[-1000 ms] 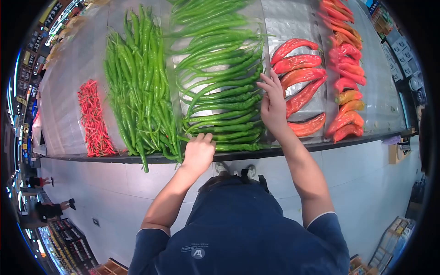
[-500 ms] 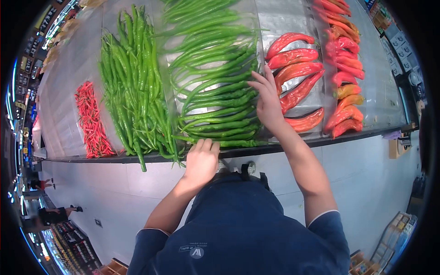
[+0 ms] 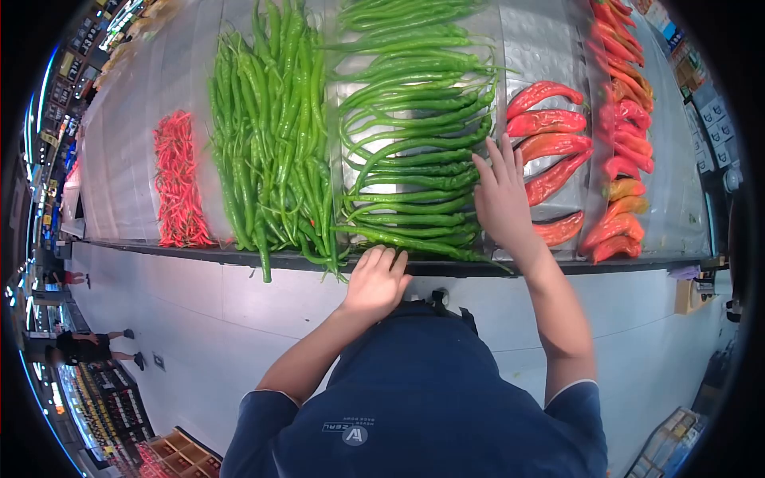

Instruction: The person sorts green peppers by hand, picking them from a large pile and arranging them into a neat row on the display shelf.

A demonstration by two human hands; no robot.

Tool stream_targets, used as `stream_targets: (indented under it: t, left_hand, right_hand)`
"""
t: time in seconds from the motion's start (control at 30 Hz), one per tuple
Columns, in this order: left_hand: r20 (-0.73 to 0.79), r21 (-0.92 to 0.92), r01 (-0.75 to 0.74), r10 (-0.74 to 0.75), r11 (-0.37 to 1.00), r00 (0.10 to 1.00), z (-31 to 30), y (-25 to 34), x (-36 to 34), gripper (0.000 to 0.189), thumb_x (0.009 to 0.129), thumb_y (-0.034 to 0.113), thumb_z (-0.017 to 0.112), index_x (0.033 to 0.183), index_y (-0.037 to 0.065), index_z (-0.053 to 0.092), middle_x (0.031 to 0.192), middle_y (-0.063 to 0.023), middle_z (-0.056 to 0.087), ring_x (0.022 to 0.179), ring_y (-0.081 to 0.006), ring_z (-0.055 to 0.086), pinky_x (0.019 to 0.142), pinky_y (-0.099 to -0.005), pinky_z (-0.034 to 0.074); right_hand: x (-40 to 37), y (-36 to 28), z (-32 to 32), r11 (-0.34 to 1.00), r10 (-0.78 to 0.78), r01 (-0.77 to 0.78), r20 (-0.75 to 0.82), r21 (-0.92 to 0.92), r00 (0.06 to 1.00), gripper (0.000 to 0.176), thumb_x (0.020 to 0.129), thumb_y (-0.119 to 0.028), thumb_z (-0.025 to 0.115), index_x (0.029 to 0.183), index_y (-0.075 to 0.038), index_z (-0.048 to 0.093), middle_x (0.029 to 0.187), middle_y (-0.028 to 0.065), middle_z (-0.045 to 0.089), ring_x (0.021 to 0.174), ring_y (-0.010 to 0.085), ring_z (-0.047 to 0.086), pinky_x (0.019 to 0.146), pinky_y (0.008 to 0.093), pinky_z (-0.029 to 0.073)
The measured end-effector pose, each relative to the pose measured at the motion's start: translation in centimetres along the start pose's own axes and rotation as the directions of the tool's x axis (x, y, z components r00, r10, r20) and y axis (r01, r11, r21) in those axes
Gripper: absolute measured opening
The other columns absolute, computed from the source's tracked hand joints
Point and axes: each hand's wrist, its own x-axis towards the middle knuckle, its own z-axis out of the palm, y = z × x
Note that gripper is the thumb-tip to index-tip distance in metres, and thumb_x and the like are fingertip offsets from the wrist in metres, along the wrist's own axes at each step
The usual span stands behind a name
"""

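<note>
Right grip point(image 3: 502, 199) spread flat on green peppers point(image 3: 414, 159); left grip point(image 3: 376, 280) half-curled, touching front pepper point(image 3: 422, 245).

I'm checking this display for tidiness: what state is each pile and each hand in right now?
Small red chillies, loose heap.
Lengthwise green peppers, piled, tips overhanging the shelf.
Crosswise green peppers, stacked in neat rows.
Big red peppers, spaced row.
Right hand, open, flat on the crosswise stack's ends.
Left hand, at the shelf's edge, hold unclear.
</note>
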Motion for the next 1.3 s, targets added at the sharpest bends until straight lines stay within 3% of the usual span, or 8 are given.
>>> stream_targets:
  t: [0.07, 0.13, 0.23, 0.47, 0.7, 0.93, 1.1, 1.3]
  left_hand:
    - [-0.051, 0.012, -0.014, 0.015, 1.0, 0.999, -0.6, 0.0, -0.2, 0.036, 0.087, 0.021, 0.07, 0.117, -0.001, 0.068, 0.114, -0.0158, 0.063, 0.112, -0.034, 0.057, 0.1, -0.0448, 0.046]
    - [-0.159, -0.036, 0.053, -0.058, 0.998, 0.986, -2.0, -0.2, -0.5, 0.032, 0.085, 0.014, 0.071, 0.113, -0.001, 0.068, 0.116, -0.0152, 0.063, 0.112, -0.0344, 0.057, 0.098, -0.0454, 0.046]
    - [-0.254, 0.056, 0.1, -0.083, 0.993, 0.964, -3.6, -1.6, -0.3, 0.03, 0.082, 0.006, 0.07, 0.111, -0.002, 0.069, 0.118, -0.0145, 0.062, 0.113, -0.0344, 0.056, 0.096, -0.0462, 0.045]
    - [-0.17, 0.115, 0.116, -0.095, 0.987, 0.981, -3.6, -5.1, 0.5, 0.036, 0.07, 0.001, 0.066, 0.105, -0.002, 0.069, 0.113, -0.0133, 0.062, 0.11, -0.0326, 0.053, 0.09, -0.045, 0.042]
    - [-0.178, 0.082, 0.068, -0.052, 0.994, 0.983, -3.1, -5.3, 1.3, 0.023, 0.076, 0.001, 0.069, 0.099, 0.0, 0.071, 0.107, -0.0109, 0.065, 0.104, -0.031, 0.056, 0.086, -0.0452, 0.041]
    - [-0.417, -0.245, 0.009, -0.114, 0.969, 0.902, -4.5, -5.9, 1.4, 0.011, 0.083, -0.007, 0.066, 0.093, -0.004, 0.069, 0.097, -0.0159, 0.065, 0.092, -0.0345, 0.058, 0.082, -0.0426, 0.048]
    - [-0.535, -0.511, -0.034, -0.287, 0.859, 0.794, -6.0, -6.1, 0.2, 0.009, 0.093, -0.009, 0.054, 0.095, -0.006, 0.062, 0.1, -0.0123, 0.06, 0.09, -0.0196, 0.057, 0.077, -0.0297, 0.047]
    - [-0.409, -0.743, -0.04, -0.406, 0.669, 0.817, -6.2, -7.2, 1.4, 0.025, 0.106, 0.013, 0.041, 0.099, -0.002, 0.06, 0.098, -0.0081, 0.057, 0.077, -0.0128, 0.05, 0.067, -0.0279, 0.043]
  right_hand:
    - [-0.8, -2.4, -1.3, 0.991, -0.092, 0.091, -0.012, -0.098, 0.996, 0.042, 0.078, 0.003, 0.06, 0.12, 0.003, 0.061, 0.139, 0.0251, 0.05, 0.139, 0.043, 0.041, 0.115, 0.0523, 0.037]
    - [-3.3, -3.8, -0.2, 0.968, -0.198, 0.187, 0.054, 0.168, 0.979, 0.036, 0.073, -0.004, 0.064, 0.108, 0.003, 0.065, 0.113, 0.0172, 0.061, 0.113, 0.0356, 0.059, 0.102, 0.0476, 0.048]
    - [-6.3, -5.2, 1.0, 0.934, -0.349, 0.312, 0.266, 0.171, 0.899, 0.023, 0.076, -0.012, 0.061, 0.096, -0.003, 0.066, 0.092, 0.0091, 0.058, 0.09, 0.0268, 0.056, 0.082, 0.037, 0.046]
    - [-7.2, -5.6, 2.7, 0.972, -0.207, 0.169, 0.259, 0.163, 0.944, 0.02, 0.076, -0.009, 0.061, 0.094, -0.006, 0.069, 0.092, 0.0072, 0.062, 0.095, 0.0257, 0.058, 0.087, 0.0377, 0.045]
    - [-6.8, -6.0, 3.7, 0.998, -0.056, 0.049, 0.42, 0.027, 0.906, 0.022, 0.082, -0.017, 0.067, 0.103, -0.011, 0.067, 0.091, 0.0026, 0.067, 0.1, 0.0221, 0.06, 0.088, 0.0383, 0.043]
    - [-6.9, -7.2, 3.4, 0.983, -0.154, 0.171, 0.208, -0.07, 0.966, 0.025, 0.079, -0.014, 0.06, 0.101, -0.004, 0.064, 0.089, 0.004, 0.057, 0.089, 0.0204, 0.058, 0.082, 0.0317, 0.045]
    - [-8.3, -8.8, 2.2, 0.977, -0.208, 0.208, 0.008, -0.057, 0.978, 0.047, 0.076, -0.016, 0.057, 0.118, 0.005, 0.063, 0.089, 0.0087, 0.056, 0.082, 0.0215, 0.056, 0.075, 0.0324, 0.045]
    - [-9.0, -10.2, 1.4, 1.0, -0.01, 0.009, 0.021, 0.024, 1.0, 0.044, 0.083, -0.02, 0.063, 0.121, 0.002, 0.063, 0.093, 0.0091, 0.057, 0.083, 0.0229, 0.059, 0.074, 0.0352, 0.047]
